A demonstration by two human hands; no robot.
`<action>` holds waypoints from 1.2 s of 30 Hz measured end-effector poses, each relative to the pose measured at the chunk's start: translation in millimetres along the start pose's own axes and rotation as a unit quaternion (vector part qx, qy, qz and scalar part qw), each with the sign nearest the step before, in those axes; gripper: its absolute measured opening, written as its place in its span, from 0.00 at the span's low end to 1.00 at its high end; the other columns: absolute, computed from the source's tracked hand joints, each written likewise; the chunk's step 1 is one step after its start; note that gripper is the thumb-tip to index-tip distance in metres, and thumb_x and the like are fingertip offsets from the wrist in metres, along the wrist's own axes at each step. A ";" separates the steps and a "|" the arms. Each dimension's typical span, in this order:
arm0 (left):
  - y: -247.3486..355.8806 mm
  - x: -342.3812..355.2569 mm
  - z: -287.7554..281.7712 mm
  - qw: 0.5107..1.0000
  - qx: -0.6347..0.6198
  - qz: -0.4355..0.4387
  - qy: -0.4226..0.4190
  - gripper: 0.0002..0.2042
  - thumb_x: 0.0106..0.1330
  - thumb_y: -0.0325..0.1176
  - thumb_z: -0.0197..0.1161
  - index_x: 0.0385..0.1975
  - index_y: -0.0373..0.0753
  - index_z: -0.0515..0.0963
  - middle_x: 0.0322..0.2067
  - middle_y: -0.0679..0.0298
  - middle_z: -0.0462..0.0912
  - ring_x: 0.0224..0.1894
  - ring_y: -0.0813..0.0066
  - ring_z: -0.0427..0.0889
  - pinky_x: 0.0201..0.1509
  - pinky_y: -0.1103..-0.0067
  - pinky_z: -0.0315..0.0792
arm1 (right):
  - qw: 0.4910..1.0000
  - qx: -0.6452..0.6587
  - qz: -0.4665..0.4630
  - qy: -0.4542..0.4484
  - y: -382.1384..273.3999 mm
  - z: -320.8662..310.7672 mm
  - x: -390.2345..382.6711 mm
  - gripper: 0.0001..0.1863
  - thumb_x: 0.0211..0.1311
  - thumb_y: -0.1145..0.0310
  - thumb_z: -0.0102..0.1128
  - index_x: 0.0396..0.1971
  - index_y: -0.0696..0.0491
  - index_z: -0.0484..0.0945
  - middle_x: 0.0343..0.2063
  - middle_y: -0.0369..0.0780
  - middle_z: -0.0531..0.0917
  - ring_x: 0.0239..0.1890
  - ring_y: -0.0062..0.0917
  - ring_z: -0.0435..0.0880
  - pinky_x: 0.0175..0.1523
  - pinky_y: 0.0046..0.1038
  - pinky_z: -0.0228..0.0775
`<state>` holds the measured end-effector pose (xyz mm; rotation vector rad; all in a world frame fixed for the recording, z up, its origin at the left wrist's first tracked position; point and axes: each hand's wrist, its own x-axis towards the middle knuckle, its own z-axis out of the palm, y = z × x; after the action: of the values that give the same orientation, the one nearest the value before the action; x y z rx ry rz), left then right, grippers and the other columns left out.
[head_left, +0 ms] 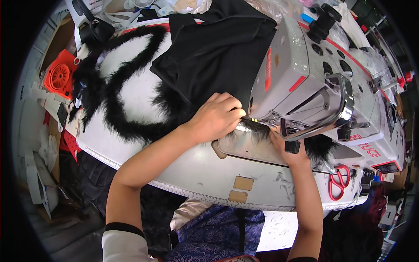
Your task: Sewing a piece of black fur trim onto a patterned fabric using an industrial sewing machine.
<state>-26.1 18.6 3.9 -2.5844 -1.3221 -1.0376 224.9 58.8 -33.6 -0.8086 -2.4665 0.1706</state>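
Curling with its fingers bunched, the left hand [216,117] rests on the near edge of the black cloth [218,54], just left of the needle area; whether it pinches or presses cannot be told. The right hand [286,146], partly hidden behind the sewing machine [288,61], lies near the fur trim [114,115]; its grip cannot be told. The trim loops across the left of the bench [187,174], with more fur between and right of the hands. Red scissors [341,183] lie at right.
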 end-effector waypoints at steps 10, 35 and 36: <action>1.7 7.4 -2.4 0.995 -0.095 0.006 -0.015 0.07 0.46 0.25 0.62 0.26 0.36 0.74 0.31 0.65 0.72 0.34 0.67 0.70 0.41 0.76 0.69 | 0.972 -0.111 0.134 -0.160 -8.3 -24.0 5.4 0.13 0.43 0.64 0.65 0.30 0.53 0.80 0.25 0.41 0.81 0.28 0.34 0.79 0.39 0.32 0.69; -2.0 10.8 2.0 0.992 -0.021 0.108 -0.061 0.07 0.45 0.27 0.58 0.26 0.39 0.71 0.28 0.66 0.70 0.37 0.70 0.71 0.39 0.78 0.72 | 0.974 -0.226 -0.025 0.008 9.6 -12.9 4.2 0.06 0.40 0.68 0.55 0.19 0.52 0.79 0.19 0.38 0.77 0.26 0.32 0.78 0.35 0.31 0.70; -1.7 10.8 1.7 0.992 -0.016 0.104 -0.063 0.07 0.46 0.27 0.57 0.26 0.39 0.70 0.28 0.66 0.70 0.37 0.70 0.71 0.40 0.79 0.72 | 0.980 -0.198 -0.005 -0.005 10.7 -11.0 3.7 0.06 0.40 0.68 0.55 0.19 0.52 0.79 0.19 0.38 0.77 0.26 0.32 0.78 0.35 0.31 0.70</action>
<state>-22.1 27.8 8.6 -2.7790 -1.0351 -0.8819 233.6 69.2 -25.6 -0.9564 -2.5501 -0.3323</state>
